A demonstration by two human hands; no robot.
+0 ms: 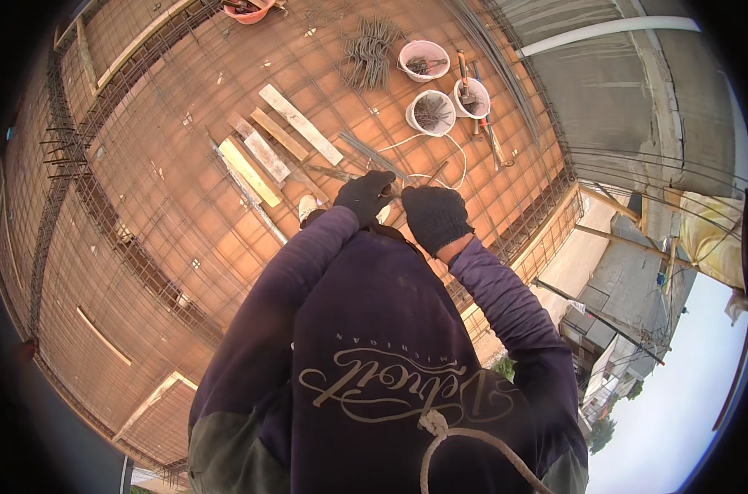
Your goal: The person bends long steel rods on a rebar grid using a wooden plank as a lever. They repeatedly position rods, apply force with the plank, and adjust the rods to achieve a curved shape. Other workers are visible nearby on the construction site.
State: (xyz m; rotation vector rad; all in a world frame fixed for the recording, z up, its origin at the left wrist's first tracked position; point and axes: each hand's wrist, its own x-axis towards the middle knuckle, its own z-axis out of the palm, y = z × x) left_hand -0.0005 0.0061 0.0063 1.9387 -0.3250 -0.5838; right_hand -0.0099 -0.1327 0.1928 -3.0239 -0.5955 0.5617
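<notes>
My left hand [366,196] and my right hand [434,216], both in black gloves, meet over a rebar mesh [184,189] laid on orange formwork. The fingers of my left hand curl down onto a bar of the mesh. My right hand is a closed fist, and a thin metal rod [437,172] sticks out from it toward the buckets. What lies between the two gloves is hidden. My purple sleeves and torso fill the lower middle of the view.
Several wooden planks [300,123] lie on the mesh just beyond my hands. Three white buckets [431,112] stand further out beside a bundle of bent steel bars [369,51] and a white cord [455,156]. The slab's edge [547,222] drops off to the right.
</notes>
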